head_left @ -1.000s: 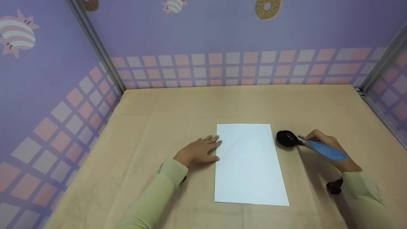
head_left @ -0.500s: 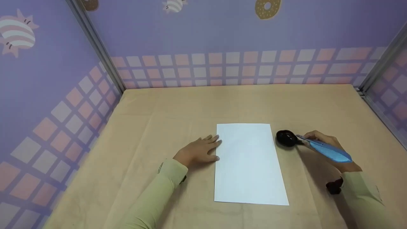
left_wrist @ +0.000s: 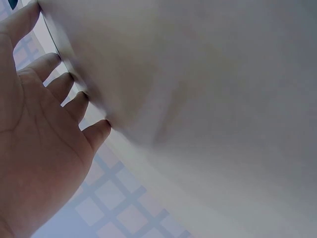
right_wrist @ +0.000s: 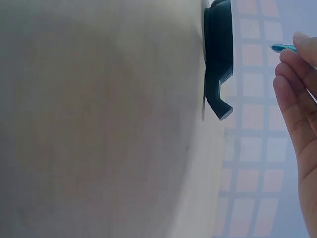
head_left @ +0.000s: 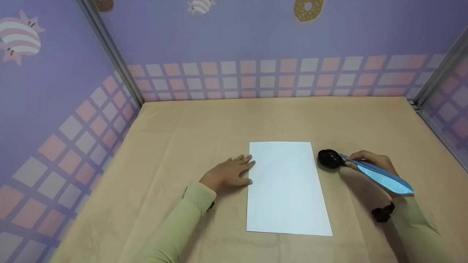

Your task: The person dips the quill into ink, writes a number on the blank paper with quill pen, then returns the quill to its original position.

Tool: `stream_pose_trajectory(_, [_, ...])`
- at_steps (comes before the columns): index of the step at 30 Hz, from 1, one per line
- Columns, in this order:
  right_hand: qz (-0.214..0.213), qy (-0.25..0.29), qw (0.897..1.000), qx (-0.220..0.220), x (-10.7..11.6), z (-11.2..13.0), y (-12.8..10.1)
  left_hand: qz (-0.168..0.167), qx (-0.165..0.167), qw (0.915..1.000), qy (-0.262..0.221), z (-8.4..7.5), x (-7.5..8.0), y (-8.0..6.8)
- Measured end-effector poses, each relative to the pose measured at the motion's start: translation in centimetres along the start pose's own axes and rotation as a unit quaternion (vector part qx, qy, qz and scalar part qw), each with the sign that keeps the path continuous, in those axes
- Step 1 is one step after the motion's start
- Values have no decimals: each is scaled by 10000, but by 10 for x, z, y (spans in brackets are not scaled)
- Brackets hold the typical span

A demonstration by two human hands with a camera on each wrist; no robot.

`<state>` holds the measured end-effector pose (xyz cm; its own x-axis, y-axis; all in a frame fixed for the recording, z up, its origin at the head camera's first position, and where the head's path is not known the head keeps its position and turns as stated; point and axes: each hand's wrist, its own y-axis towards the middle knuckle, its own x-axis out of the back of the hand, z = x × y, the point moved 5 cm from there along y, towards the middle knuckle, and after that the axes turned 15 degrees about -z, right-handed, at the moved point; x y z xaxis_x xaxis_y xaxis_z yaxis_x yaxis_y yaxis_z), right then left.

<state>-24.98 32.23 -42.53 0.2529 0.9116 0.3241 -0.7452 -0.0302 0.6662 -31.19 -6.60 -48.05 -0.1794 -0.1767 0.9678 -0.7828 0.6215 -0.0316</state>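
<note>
A white sheet of paper (head_left: 287, 188) lies flat in the middle of the head view. My left hand (head_left: 228, 174) rests at its left edge, fingers spread, the fingertips pressing down there; the left wrist view shows those straight fingers (left_wrist: 62, 87) from the palm side. To the right of the sheet stands a glossy black ladle-like dish (head_left: 329, 159) with a short bent handle. Beside it my right hand (head_left: 376, 162) pinches a blue feather-shaped pen (head_left: 387, 179) between thumb and fingers. In the right wrist view its teal tip (right_wrist: 283, 47) shows, apart from the dish (right_wrist: 220, 44).
A beige cloth (head_left: 175, 146) covers the table. Lilac walls (head_left: 234, 40) with pink and white squares stand behind and at both sides, joined by metal posts (head_left: 109, 51). A dark wrist device (head_left: 383, 213) sits at the right cuff.
The broad end of the blue pen has swung right and down toward the right wrist, and its tip now points nearer the black dish. My left hand and the paper have stayed put.
</note>
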Motion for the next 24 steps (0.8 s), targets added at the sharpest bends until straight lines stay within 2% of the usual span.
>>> stream_pose_trajectory(5, [-144, 134, 9988, -454, -2, -11, -2, 20, 32, 10000, 43, 1, -1, 1])
stream_pose_trajectory(12, [-53, 286, 9981, -543, -6, -20, -3, 55, 158, 9998, 46, 1, -2, 2])
stream_pose_trajectory(19, [-161, 501, 9967, -615, -10, -18, -1, 19, 121, 9999, 78, 1, -2, 1])
stream_pose_trajectory(24, [-195, 973, 9902, -978, -13, -11, 1, 39, 130, 9999, 88, 1, -3, 2])
